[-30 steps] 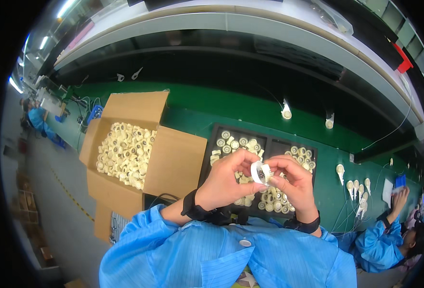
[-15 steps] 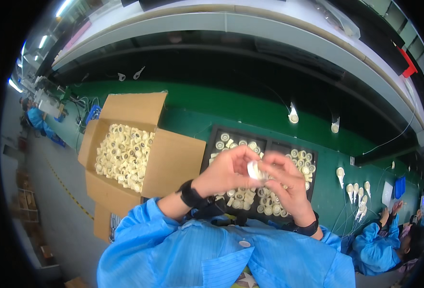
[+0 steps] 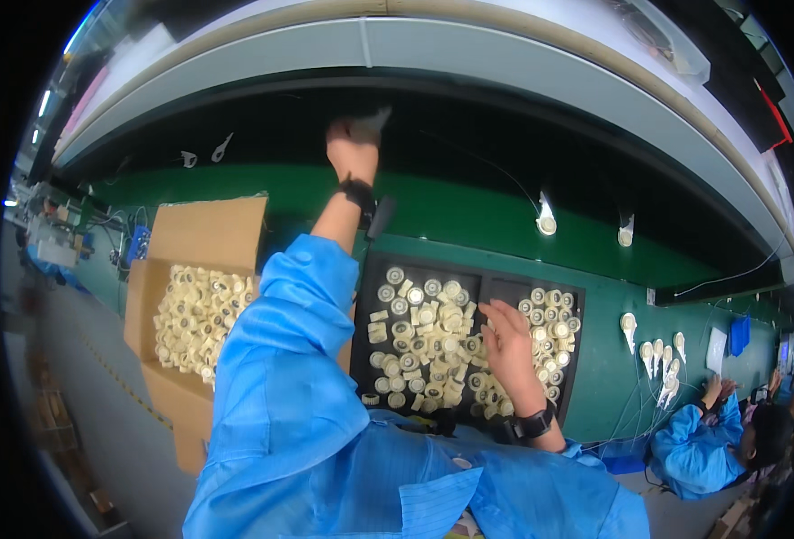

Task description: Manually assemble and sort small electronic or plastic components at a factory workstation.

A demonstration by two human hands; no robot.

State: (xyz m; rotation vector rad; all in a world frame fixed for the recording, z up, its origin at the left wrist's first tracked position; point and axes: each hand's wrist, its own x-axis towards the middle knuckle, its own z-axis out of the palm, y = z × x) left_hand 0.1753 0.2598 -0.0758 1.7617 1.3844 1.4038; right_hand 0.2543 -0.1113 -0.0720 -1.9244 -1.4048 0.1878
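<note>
Piece, pale and blurred, at left hand, grip too blurred to tell; right hand, fingers apart, over black tray of cream parts. Possible drop from loose hold, scattering from careless brush.

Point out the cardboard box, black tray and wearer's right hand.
Cardboard box (image 3: pixel 206 232): head view, raised back flap.
Black tray (image 3: pixel 502 287): head view, bare floor beside the divider.
Right hand (image 3: pixel 510 354): head view, middle of the hand.
</note>
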